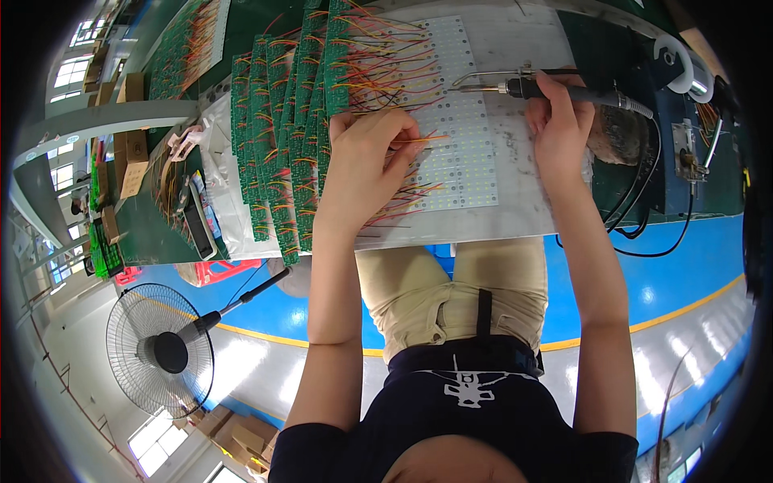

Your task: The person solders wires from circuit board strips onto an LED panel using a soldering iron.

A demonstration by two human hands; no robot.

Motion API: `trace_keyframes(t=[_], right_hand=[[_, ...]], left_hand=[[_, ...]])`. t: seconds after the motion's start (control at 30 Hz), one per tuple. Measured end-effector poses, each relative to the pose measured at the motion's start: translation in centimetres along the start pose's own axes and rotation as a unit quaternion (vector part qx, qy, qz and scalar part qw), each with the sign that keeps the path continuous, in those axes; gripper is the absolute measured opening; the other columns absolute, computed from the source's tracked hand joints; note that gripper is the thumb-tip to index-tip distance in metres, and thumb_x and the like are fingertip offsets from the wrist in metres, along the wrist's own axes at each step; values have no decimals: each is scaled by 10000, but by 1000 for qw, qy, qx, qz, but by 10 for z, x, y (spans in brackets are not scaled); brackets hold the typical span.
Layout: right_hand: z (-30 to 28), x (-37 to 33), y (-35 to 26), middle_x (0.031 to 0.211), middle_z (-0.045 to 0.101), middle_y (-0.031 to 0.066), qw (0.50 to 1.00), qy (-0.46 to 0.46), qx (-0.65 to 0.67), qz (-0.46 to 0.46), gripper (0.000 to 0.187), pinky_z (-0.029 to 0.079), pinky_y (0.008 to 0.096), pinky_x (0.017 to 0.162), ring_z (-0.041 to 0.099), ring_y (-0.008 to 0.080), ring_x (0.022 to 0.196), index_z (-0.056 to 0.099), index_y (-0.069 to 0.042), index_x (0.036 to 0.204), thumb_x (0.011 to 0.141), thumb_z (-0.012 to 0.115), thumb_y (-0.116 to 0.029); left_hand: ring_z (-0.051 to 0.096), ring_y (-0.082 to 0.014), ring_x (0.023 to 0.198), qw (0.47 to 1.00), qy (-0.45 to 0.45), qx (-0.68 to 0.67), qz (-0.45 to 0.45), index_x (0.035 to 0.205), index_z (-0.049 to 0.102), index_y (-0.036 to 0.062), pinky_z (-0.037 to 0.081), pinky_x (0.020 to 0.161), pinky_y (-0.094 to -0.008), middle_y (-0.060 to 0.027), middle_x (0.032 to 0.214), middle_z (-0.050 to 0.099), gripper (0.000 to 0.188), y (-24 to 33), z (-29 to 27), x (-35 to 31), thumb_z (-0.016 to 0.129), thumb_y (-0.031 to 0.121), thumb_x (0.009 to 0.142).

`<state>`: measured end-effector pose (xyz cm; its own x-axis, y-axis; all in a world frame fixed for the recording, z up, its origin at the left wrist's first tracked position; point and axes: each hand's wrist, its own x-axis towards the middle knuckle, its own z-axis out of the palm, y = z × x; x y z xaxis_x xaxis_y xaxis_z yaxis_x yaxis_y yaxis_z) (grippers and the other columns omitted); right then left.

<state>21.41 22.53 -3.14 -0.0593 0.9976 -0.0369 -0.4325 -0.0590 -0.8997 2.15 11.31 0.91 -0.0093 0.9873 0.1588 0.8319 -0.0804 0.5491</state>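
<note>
My right hand (561, 129) grips a soldering iron (527, 88) with a thin metal tube alongside its tip, which points left over a white LED board (475, 169). The board carries rows of small light squares and lies flat on the bench. Over its left part my left hand (362, 157) is closed in a pinch on thin orange and red wires (433, 139). More red, yellow and black wires (390, 58) run from green circuit boards (336, 60) onto the white board. Part of the wires and boards is hidden under my left hand.
Several long green board strips (282, 137) overlap at the left. Beyond them lie a phone-like dark device (196, 219) and a wire bundle (169, 173). Black cables (656, 177) loop at the right, near a metal stand (691, 161). A fan (169, 352) stands at the lower left.
</note>
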Motion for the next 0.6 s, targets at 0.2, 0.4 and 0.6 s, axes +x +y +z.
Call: trace_keyframes(t=[0.2, 0.4, 0.6], right_hand=[[-2, 2, 1, 542, 381, -11, 1000, -4, 8, 0, 81, 247, 240, 418, 312, 62, 425, 533, -21, 822, 864, 577, -73], [-3, 2, 2, 545, 385, -9, 1000, -4, 11, 1, 78, 248, 244, 416, 310, 63, 418, 533, -23, 821, 865, 577, -70], [0, 0, 0, 517, 365, -15, 1000, 5, 7, 4, 91, 248, 248, 414, 302, 63, 410, 519, -41, 798, 863, 576, -71]], left_hand=[[587, -180, 686, 1000, 22, 1, 5, 877, 615, 76, 303, 861, -335, -26, 810, 640, 78, -3, 4, 1, 662, 73, 814], [543, -177, 654, 999, 42, 21, 21, 885, 614, 72, 302, 822, -336, -30, 797, 623, 38, -2, 9, 3, 585, 95, 876], [511, -206, 610, 995, 88, 37, 22, 888, 605, 70, 300, 789, -346, -39, 710, 600, 84, -7, 21, 5, 530, 104, 907]])
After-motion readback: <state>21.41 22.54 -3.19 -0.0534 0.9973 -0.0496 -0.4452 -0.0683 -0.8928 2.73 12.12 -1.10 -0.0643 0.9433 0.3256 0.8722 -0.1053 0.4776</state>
